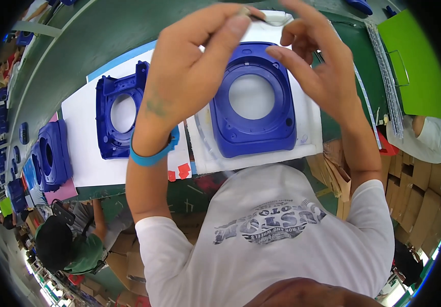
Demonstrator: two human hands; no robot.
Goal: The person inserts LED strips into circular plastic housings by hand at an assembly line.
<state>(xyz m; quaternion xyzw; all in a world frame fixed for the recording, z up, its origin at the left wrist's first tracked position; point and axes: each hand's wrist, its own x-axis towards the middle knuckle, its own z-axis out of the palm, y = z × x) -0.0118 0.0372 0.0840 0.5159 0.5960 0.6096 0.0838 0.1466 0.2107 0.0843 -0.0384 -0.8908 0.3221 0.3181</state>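
Note:
Both my hands are raised over the far part of a blue plastic housing (220, 138) with a large round opening, which lies on a white foam pad (307, 148). My left hand (189, 66), with a blue wristband, pinches a small pale piece (244, 11) between thumb and finger. A thin dark wire (257, 19) runs from that pinch toward the right. Across from it is my right hand (322, 61), its fingers bent and its thumb apart from them; I see nothing held in it. Left of the pad, a second blue housing (105, 115) rests on a white sheet (80, 153).
More blue housings (57, 153) stand at the left end of the bench. Red scraps (183, 170) lie by the near edge. A bright green panel (420, 66) and a bundle of thin strips (384, 77) are at right. A seated person (85, 235) is at lower left; cardboard (414, 199) lies lower right.

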